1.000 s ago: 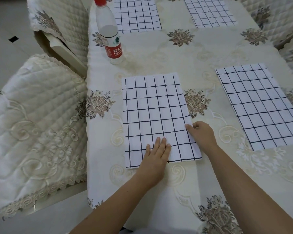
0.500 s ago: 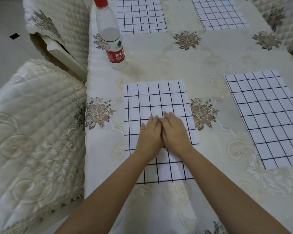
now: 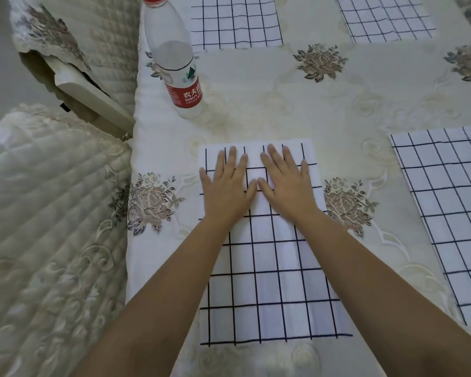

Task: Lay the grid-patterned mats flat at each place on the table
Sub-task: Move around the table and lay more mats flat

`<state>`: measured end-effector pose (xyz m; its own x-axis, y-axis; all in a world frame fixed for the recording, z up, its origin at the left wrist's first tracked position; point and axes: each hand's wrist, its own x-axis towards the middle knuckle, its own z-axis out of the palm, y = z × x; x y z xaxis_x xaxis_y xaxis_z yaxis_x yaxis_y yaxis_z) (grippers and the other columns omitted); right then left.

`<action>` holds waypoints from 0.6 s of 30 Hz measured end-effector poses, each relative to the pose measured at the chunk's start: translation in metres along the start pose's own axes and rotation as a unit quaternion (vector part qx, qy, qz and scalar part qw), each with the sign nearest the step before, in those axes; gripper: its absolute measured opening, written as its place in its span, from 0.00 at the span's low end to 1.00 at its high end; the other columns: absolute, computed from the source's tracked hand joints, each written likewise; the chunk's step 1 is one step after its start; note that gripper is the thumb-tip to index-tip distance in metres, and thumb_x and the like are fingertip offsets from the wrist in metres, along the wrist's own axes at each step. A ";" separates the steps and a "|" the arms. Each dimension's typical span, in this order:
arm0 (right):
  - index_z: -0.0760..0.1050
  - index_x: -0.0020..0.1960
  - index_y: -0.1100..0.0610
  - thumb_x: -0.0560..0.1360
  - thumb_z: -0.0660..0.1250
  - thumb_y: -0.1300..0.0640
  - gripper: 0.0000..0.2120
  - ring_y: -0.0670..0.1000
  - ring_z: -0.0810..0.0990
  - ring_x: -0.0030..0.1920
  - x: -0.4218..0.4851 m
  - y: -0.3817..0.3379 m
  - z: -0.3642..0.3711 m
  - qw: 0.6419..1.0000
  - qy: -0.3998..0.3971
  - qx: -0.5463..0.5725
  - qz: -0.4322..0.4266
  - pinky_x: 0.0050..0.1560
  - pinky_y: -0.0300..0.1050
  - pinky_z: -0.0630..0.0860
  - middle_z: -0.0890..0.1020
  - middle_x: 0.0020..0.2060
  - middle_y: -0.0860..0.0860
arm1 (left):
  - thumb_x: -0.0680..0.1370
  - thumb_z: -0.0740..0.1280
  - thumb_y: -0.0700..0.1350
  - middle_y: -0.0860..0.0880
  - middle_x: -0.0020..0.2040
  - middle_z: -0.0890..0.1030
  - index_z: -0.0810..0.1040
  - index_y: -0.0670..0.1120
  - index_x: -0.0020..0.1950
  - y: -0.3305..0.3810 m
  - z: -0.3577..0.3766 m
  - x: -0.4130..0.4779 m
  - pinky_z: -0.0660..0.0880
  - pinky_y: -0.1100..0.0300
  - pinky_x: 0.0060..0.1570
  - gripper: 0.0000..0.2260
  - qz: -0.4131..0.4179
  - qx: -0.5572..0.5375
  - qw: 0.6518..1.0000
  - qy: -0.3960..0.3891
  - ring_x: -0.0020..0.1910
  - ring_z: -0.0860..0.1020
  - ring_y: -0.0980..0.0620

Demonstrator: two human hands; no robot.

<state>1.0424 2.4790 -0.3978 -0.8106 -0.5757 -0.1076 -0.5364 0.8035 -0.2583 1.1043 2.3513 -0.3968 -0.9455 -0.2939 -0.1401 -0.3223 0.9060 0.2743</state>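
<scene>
Head view: left grip [image 3: 226, 187] & right grip [image 3: 286, 186], both flat, fingers straight, holding nothing, press mat [image 3: 269, 284] under them on counter [image 3: 269, 104]; shoving fwd could slide/bunch mat twd bottle [image 3: 180, 72] beyond left grip, w/ near end unpinned.

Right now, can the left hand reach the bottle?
Probably yes. The left hand lies flat on the mat, and only bare tablecloth lies between it and the bottle.

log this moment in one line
step: pressing near mat flat | left hand: flat on mat | right hand: flat on mat | bottle: upright beyond mat
</scene>
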 end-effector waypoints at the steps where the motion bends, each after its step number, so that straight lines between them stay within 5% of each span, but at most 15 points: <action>1: 0.49 0.76 0.49 0.72 0.37 0.37 0.35 0.51 0.45 0.76 0.003 0.004 -0.001 1.000 -0.002 -0.009 0.002 0.72 0.59 0.43 0.49 0.76 0.45 | 0.79 0.51 0.59 0.53 0.77 0.44 0.48 0.53 0.76 -0.004 -0.002 0.004 0.43 0.40 0.70 0.28 -0.010 0.010 1.000 0.004 0.76 0.42 0.52; 7: 0.42 0.76 0.50 0.79 0.46 0.42 0.29 0.51 0.40 0.75 0.001 0.056 -0.012 0.995 -0.001 -0.030 0.091 0.72 0.59 0.42 0.42 0.76 0.45 | 0.79 0.49 0.59 0.51 0.77 0.42 0.44 0.51 0.76 -0.060 -0.018 0.009 0.43 0.40 0.70 0.28 -0.081 0.021 0.996 0.017 0.75 0.41 0.51; 11: 0.49 0.76 0.54 0.79 0.44 0.49 0.26 0.53 0.46 0.76 -0.015 0.084 -0.022 0.992 0.030 0.008 0.126 0.71 0.59 0.46 0.49 0.76 0.49 | 0.81 0.50 0.49 0.51 0.77 0.48 0.50 0.48 0.76 -0.086 -0.026 -0.006 0.43 0.42 0.71 0.24 -0.109 -0.005 0.993 0.046 0.76 0.45 0.52; 14: 0.59 0.73 0.59 0.80 0.50 0.59 0.21 0.53 0.54 0.74 -0.031 0.080 -0.026 0.967 0.104 0.151 0.177 0.72 0.53 0.48 0.59 0.74 0.53 | 0.80 0.52 0.41 0.44 0.77 0.53 0.58 0.41 0.75 -0.079 -0.029 -0.022 0.46 0.43 0.72 0.22 -0.141 -0.033 0.985 0.095 0.76 0.49 0.47; 16: 0.62 0.71 0.63 0.79 0.52 0.64 0.21 0.57 0.61 0.72 -0.039 0.057 -0.029 0.946 0.149 0.215 0.192 0.71 0.48 0.52 0.66 0.71 0.59 | 0.79 0.53 0.39 0.42 0.76 0.53 0.58 0.39 0.74 -0.051 -0.030 -0.032 0.44 0.44 0.72 0.22 -0.122 -0.025 0.987 0.104 0.76 0.47 0.45; 18: 0.62 0.71 0.64 0.75 0.50 0.61 0.24 0.59 0.63 0.71 -0.049 0.023 -0.023 0.973 0.121 0.147 0.134 0.71 0.54 0.56 0.66 0.70 0.60 | 0.79 0.53 0.39 0.44 0.77 0.49 0.54 0.40 0.75 -0.008 -0.025 -0.043 0.43 0.45 0.72 0.24 -0.036 -0.013 0.997 0.065 0.76 0.44 0.46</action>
<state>1.0642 2.5287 -0.3762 -0.9627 -0.2705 0.0103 -0.2364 0.8215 -0.5189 1.1465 2.3488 -0.3689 -0.9177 -0.3957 -0.0367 -0.3884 0.8736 0.2933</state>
